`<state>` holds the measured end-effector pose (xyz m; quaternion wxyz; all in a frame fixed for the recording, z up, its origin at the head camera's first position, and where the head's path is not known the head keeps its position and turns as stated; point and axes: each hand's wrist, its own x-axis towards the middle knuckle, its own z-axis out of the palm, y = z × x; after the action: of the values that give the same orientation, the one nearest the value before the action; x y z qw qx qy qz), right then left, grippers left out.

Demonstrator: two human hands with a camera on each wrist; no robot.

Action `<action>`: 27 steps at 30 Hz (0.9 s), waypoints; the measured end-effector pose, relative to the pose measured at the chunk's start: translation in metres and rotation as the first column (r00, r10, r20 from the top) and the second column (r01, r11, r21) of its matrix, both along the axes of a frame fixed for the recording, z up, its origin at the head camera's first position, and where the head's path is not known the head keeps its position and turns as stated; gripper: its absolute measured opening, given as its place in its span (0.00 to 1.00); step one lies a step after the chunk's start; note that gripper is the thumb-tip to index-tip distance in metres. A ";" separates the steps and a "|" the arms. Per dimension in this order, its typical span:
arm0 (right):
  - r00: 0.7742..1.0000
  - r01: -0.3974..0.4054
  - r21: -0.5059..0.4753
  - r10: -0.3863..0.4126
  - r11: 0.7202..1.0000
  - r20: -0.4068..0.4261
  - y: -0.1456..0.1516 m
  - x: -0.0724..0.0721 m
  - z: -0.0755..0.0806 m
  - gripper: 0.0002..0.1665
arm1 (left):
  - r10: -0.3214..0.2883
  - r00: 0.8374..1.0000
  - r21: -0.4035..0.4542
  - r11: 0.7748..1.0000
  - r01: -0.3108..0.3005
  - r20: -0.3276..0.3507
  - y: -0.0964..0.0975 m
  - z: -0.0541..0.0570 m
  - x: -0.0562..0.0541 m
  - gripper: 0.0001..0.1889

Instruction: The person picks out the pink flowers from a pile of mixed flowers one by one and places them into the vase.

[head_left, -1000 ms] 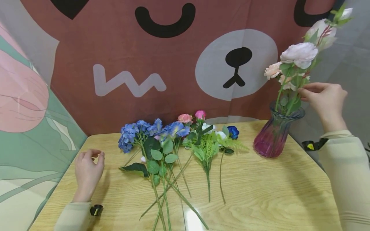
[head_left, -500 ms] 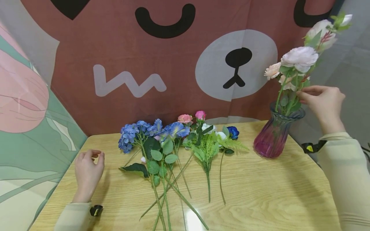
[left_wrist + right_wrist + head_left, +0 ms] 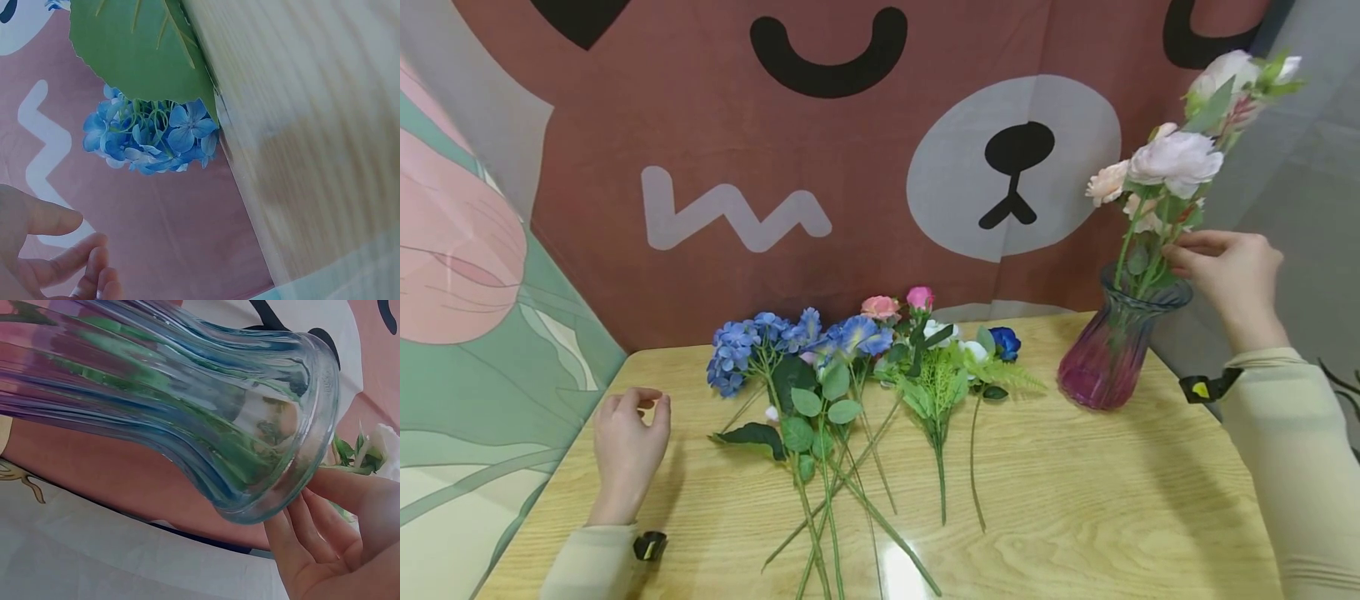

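Observation:
At the right, my right hand [image 3: 1228, 279] pinches the stem of a tall white artificial flower [image 3: 1221, 79] just above the vase's mouth. The stem leans to the right. The glass vase [image 3: 1101, 358], pink below and bluish at the rim, stands upright near the table's right edge. In it are a pale pink-white flower [image 3: 1180, 160] and peach flowers [image 3: 1107, 183]. In the right wrist view green stems show through the glass, and the fingers are beside the rim. My left hand [image 3: 628, 446] hangs loosely curled at the table's left, holding nothing; the blue hydrangea [image 3: 150, 134] is ahead of it.
Blue hydrangeas [image 3: 737, 350], green leafy stems [image 3: 820, 408], a fern-like green bunch [image 3: 940, 392], pink flowers [image 3: 880, 308] and a dark blue flower [image 3: 1004, 342] lie on the wooden table [image 3: 1090, 500]. A cloth backdrop [image 3: 850, 167] with a bear face hangs behind.
My right hand has moved down and slightly left, and the tall white flower has sunk lower into the vase with it. The left hand has not moved.

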<state>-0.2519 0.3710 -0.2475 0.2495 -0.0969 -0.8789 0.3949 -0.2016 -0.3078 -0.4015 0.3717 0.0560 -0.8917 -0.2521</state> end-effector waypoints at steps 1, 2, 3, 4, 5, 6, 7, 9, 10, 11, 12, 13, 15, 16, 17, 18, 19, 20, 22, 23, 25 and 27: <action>1.000 -0.002 0.002 0.002 1.000 0.000 0.000 0.000 0.000 0.01 | 0.000 1.000 0.000 1.000 0.000 -0.001 0.000 0.000 0.000 0.08; 1.000 -0.004 0.001 0.004 1.000 0.000 0.000 0.000 0.000 0.01 | 0.000 1.000 -0.001 1.000 0.000 -0.003 0.000 0.000 -0.001 0.08; 1.000 -0.004 0.003 0.004 1.000 0.005 0.001 0.000 -0.001 0.02 | 0.000 1.000 -0.001 1.000 0.000 -0.005 -0.001 0.000 -0.001 0.08; 1.000 -0.001 0.008 0.001 1.000 0.012 0.001 0.000 -0.001 0.02 | 0.000 1.000 -0.001 1.000 0.000 -0.007 -0.001 0.000 -0.001 0.08; 1.000 0.001 0.015 -0.002 1.000 0.017 0.001 0.000 -0.002 0.02 | 0.000 1.000 -0.002 1.000 0.000 -0.009 -0.001 0.000 -0.001 0.08; 1.000 0.004 0.018 -0.004 1.000 0.020 0.001 0.000 -0.002 0.02 | 0.000 1.000 -0.002 1.000 0.000 -0.009 -0.001 0.000 -0.001 0.08; 1.000 0.008 0.035 -0.009 0.999 0.023 0.002 0.000 -0.002 0.03 | 0.000 1.000 -0.001 1.000 0.000 -0.008 -0.001 0.000 -0.001 0.08; 1.000 0.011 0.071 -0.012 0.997 0.022 0.002 0.001 -0.003 0.09 | 0.002 1.000 -0.002 1.000 -0.002 -0.005 -0.001 0.000 -0.001 0.08; 1.000 0.014 0.091 -0.016 0.996 0.022 0.002 0.001 -0.004 0.13 | 0.002 1.000 -0.002 1.000 -0.002 -0.004 -0.001 -0.001 -0.001 0.08; 1.000 0.016 0.110 -0.018 0.994 0.020 0.002 0.001 -0.004 0.15 | 0.004 1.000 -0.004 1.000 -0.004 -0.002 -0.001 -0.001 -0.002 0.09; 1.000 0.020 0.126 -0.023 0.992 0.020 0.002 0.001 -0.004 0.15 | 0.003 1.000 -0.002 1.000 -0.003 -0.002 -0.002 -0.001 -0.002 0.09; 0.999 0.025 0.142 -0.029 0.989 0.022 0.002 0.001 -0.004 0.16 | 0.003 1.000 -0.002 1.000 -0.003 -0.001 -0.002 -0.001 -0.002 0.09; 0.999 0.028 0.144 -0.033 0.989 0.029 0.003 0.002 -0.005 0.14 | 0.004 1.000 -0.003 1.000 -0.004 0.001 -0.002 -0.001 -0.001 0.09; 0.999 0.028 0.142 -0.033 0.989 0.033 0.003 0.002 -0.005 0.13 | 0.002 1.000 -0.002 1.000 -0.002 0.000 -0.002 -0.001 -0.001 0.09; 0.999 0.027 0.137 -0.032 0.990 0.035 0.003 0.002 -0.005 0.12 | 0.002 1.000 -0.003 1.000 -0.002 -0.001 -0.001 0.000 -0.001 0.09; 0.999 0.026 0.133 -0.031 0.991 0.037 0.003 0.002 -0.005 0.12 | 0.000 1.000 -0.001 1.000 0.000 -0.003 -0.001 0.000 0.000 0.09; 0.999 0.024 0.129 -0.029 0.991 0.039 0.003 0.002 -0.005 0.14 | 0.000 1.000 -0.001 1.000 0.000 -0.004 -0.001 0.000 0.000 0.08; 0.999 0.021 0.120 -0.026 0.993 0.040 0.003 0.002 -0.004 0.16 | -0.001 1.000 -0.002 1.000 0.001 -0.007 -0.001 0.000 0.000 0.08; 0.999 0.015 0.098 -0.019 0.995 0.037 0.002 0.003 -0.004 0.22 | -0.003 1.000 -0.002 1.000 0.003 -0.012 -0.001 0.000 0.000 0.09; 0.999 0.014 0.089 -0.017 0.996 0.034 0.002 0.003 -0.004 0.26 | -0.002 1.000 -0.005 1.000 0.002 -0.013 -0.002 0.000 0.000 0.09; 1.000 0.011 0.071 -0.013 0.997 0.025 0.001 0.003 -0.003 0.32 | -0.001 1.000 -0.006 1.000 0.001 -0.011 -0.002 0.000 0.000 0.09; 1.000 0.009 0.054 -0.009 0.999 0.010 0.000 0.003 -0.002 0.36 | 0.000 1.000 -0.007 1.000 0.000 -0.009 -0.002 0.000 0.000 0.09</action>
<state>-0.2485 0.3710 -0.2497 0.2492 -0.0961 -0.8900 0.3695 -0.2020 -0.3095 -0.4016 0.3760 0.0537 -0.8908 -0.2493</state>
